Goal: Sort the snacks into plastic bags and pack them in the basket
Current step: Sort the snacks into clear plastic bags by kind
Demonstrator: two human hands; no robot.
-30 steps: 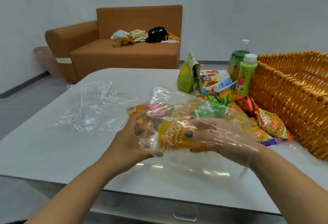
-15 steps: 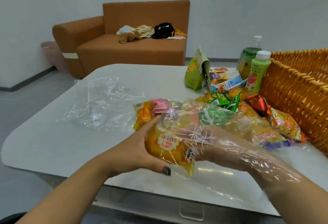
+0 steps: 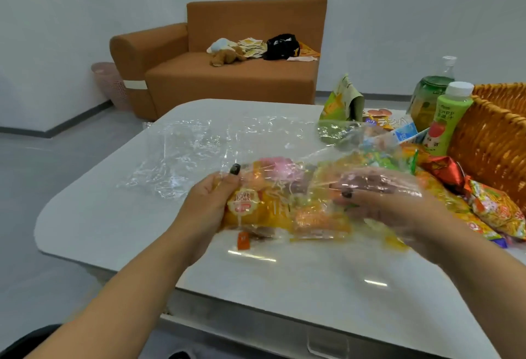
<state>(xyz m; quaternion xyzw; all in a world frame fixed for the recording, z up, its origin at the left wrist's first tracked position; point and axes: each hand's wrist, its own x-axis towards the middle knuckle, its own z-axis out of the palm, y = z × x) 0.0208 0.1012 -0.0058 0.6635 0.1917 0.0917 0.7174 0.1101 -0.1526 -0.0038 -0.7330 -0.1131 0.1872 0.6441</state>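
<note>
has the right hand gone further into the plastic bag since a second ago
Yes. The right hand now sits deeper inside the clear bag, which covers it past the wrist, closer to the left hand gripping the snacks; the basket stays put.

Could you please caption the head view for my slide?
Left hand holds yellow snack packets while right hand reaches inside clear plastic bag.

Pale walls (image 3: 85, 2), grey floor (image 3: 42, 187), orange sofa (image 3: 227, 74) (cluttered seat), pink bin (image 3: 109, 85) beside it, white table (image 3: 113, 216)
</note>
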